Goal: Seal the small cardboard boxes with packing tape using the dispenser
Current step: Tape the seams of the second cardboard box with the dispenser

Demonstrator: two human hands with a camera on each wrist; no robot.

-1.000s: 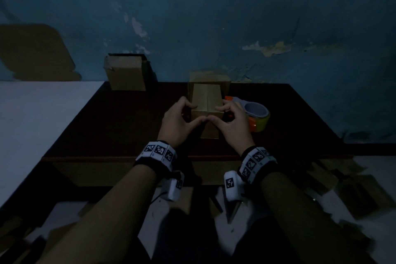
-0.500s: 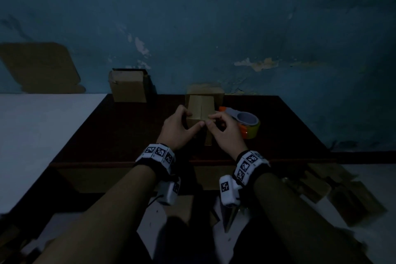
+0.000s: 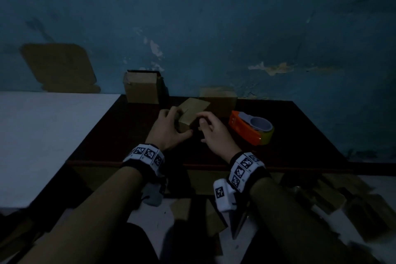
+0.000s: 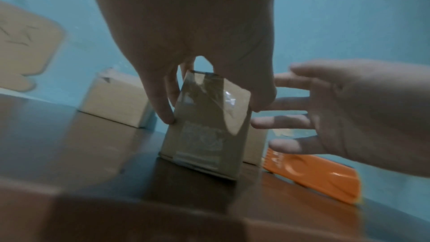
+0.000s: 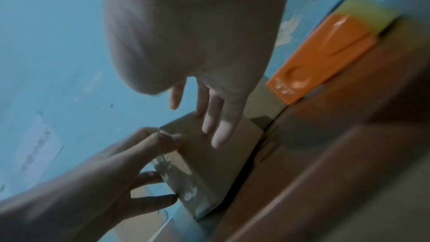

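L hand (image 3: 169, 128) grips the box (image 3: 191, 111) – tilted, long axis upright. R hand (image 3: 212, 133) loose, empty, touching its side; dispenser (image 3: 249, 129) lies just right – R is nearer.

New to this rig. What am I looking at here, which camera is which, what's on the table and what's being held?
No robot here: a person works with bare hands, wearing a head camera and a camera on each wrist under black-and-white marker bands. The wide picture is the head view, looking down at a dark table. The other two look along each hand at the fingers.

The left hand grips a small cardboard box from above, tilted on the table; clear tape shows on its near face in the left wrist view. The right hand is open beside it, fingers spread, holding nothing. An orange tape dispenser lies to the right, untouched. Two more boxes stand at the back, one on the left and one behind the held box.
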